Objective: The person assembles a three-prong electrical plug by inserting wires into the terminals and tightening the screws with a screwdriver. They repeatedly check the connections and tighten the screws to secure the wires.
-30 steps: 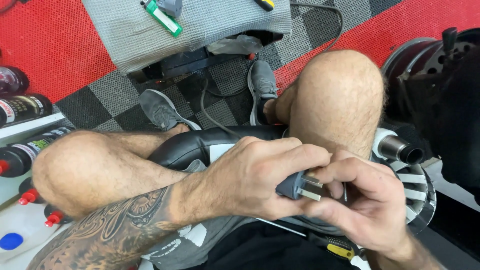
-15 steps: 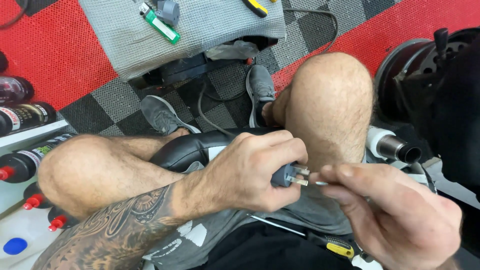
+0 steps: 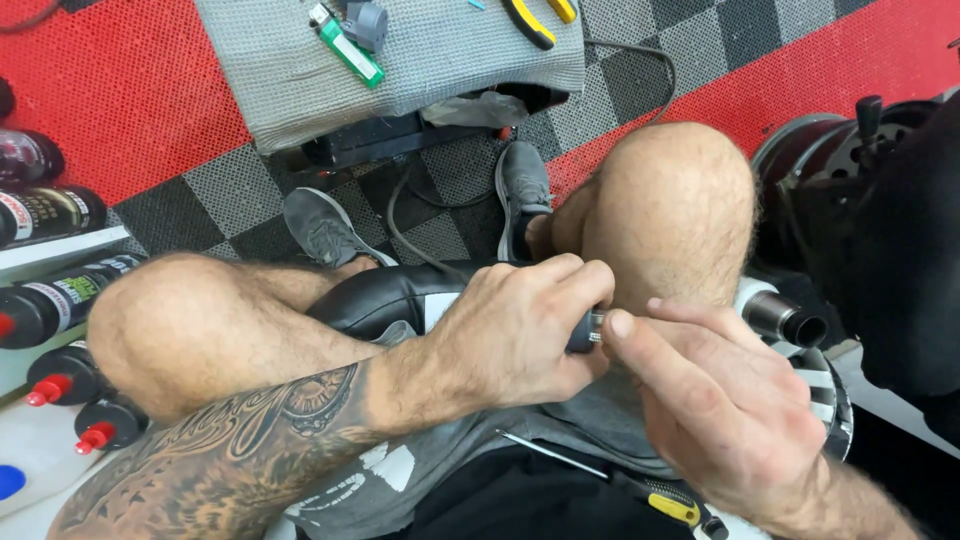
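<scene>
Along the left edge of the floor, dark bottles (image 3: 45, 210) with coloured labels, lying and standing in a white rack (image 3: 40, 250); lower down, two black bottles with red caps (image 3: 70, 385), and one blue round cap at the very corner. At the top edge, a grey towel (image 3: 400, 70) spread on the floor, carrying a green and white flat lighter-shaped item (image 3: 345, 45), a small grey plug part (image 3: 365, 22) and pliers with yellow handles (image 3: 535, 20). Under the towel edge, a black box (image 3: 380, 140) and a thin black cable (image 3: 410, 215) running over the tiles.

Floor of plastic grid tiles (image 3: 130, 90), red at the upper left and upper right, grey and black checkered in the middle. At the right edge, a dark wheel with a chrome tube (image 3: 780, 315) beside it.

Left hand (image 3: 510, 340) clamped around a small dark connector (image 3: 585, 330) above the lap, between the bare knees. Right hand (image 3: 720, 400) close against it, fingertip touching the end of the connector; whether pinched on something, cannot tell. A screwdriver with a yellow and black handle (image 3: 660, 500) lying on the lap below the right hand
</scene>
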